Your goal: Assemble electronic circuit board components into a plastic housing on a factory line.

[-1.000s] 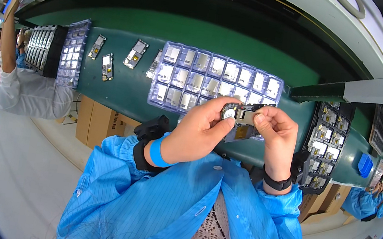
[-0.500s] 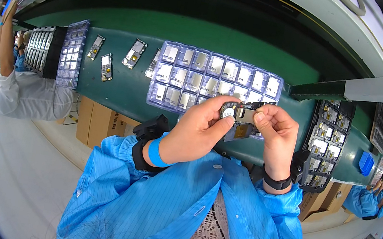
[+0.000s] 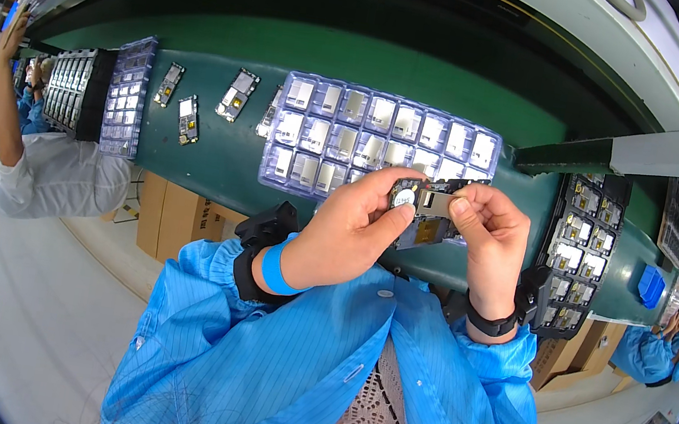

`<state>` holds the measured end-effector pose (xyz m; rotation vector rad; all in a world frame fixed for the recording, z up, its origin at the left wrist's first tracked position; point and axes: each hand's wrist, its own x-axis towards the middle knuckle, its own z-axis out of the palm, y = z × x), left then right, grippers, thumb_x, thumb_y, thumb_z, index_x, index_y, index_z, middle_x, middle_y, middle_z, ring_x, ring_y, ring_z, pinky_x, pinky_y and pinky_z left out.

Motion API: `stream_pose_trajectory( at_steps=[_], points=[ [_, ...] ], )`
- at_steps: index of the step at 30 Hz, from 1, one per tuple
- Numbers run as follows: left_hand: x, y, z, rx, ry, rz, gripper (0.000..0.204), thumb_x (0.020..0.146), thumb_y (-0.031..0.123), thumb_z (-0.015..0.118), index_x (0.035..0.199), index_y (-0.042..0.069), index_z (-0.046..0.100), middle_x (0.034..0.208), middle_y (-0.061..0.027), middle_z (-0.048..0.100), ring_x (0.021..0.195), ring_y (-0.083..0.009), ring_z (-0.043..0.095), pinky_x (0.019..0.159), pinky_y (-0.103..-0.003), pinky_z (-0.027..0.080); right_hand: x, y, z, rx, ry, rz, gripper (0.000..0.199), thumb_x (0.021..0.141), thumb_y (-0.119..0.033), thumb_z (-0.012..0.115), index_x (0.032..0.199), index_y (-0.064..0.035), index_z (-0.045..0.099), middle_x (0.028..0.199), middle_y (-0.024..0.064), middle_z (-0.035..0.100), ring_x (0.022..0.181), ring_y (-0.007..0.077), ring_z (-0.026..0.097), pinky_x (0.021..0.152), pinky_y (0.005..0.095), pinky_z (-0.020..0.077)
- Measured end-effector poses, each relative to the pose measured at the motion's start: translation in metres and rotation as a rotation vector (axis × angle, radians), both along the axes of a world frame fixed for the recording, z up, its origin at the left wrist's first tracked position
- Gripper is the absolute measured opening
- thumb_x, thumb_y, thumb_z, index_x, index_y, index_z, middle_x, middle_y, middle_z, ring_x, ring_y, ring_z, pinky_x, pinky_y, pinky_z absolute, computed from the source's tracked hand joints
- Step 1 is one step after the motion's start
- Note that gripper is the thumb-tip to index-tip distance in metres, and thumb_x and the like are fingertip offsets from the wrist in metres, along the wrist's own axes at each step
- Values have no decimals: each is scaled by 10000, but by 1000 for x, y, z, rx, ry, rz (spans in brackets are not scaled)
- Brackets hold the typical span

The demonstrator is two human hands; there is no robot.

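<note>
- The left hand [image 3: 345, 235] is narrowed around a board [image 3: 422, 236], its thumb near a round white sticker [image 3: 405, 196] and its fingers curled behind.
- The right hand [image 3: 490, 234] pinches the right end of a thin metal strip [image 3: 435, 204] between thumb and forefinger.
- The board is held in the air, tilted, by the near edge of the green bench [image 3: 207, 159]. The strip lies across its upper part; whether it is fixed there, I cannot tell.
- Behind the hands, a clear tray [image 3: 265, 176] with three rows of silver parts [image 3: 381, 114] rests on the bench; the board overlaps its near right corner in view.
- Off that tray's left edge lie loose boards [image 3: 237, 95], one partly hidden by the tray.
- Right of the hands, a black tray [image 3: 547, 262] of boards reaches the bench's near edge.
- Farther right along that edge sits a blue bin [image 3: 651, 287].
- Toward the bench's left end, a second clear tray [image 3: 148, 62] stands beside black trays [image 3: 98, 93].
- A co-worker in white [image 3: 68, 176] is at the left, one arm raised.
</note>
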<state>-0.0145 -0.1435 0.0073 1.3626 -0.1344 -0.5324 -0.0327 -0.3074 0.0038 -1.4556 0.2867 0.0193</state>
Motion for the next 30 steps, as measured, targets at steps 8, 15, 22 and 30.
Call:
stream_pose_trajectory(
  at_steps=[8,15,22,30],
  points=[
    [-2,3,-2,-14,16,-11,284,837,22,452,1119,-11,431,737,-11,512,590,-21,433,489,-183,345,-6,6,1,-153,-52,-55,69,751,-12,605,805,27,590,667,-6,568,521,6,407,451,159,322],
    [0,-2,0,43,-53,47,255,821,74,529,1058,-5,476,743,17,504,563,3,396,450,-158,310,-6,13,16,-487,-154,-111,73,710,-20,636,755,20,596,607,38,540,452,41,409,399,194,327],
    [-3,-11,2,12,-102,166,208,834,77,523,1015,-19,486,744,3,527,587,-3,427,469,-155,349,-9,17,24,-591,-239,-162,100,689,-30,653,765,-2,594,608,65,557,466,119,494,404,232,368],
    [-1,-8,2,28,-95,121,194,840,83,519,1001,-21,489,788,-14,536,638,-14,448,511,-160,374,-10,15,21,-834,-359,-248,187,630,-80,702,775,-44,589,604,49,540,546,212,526,504,297,415]
  ],
)
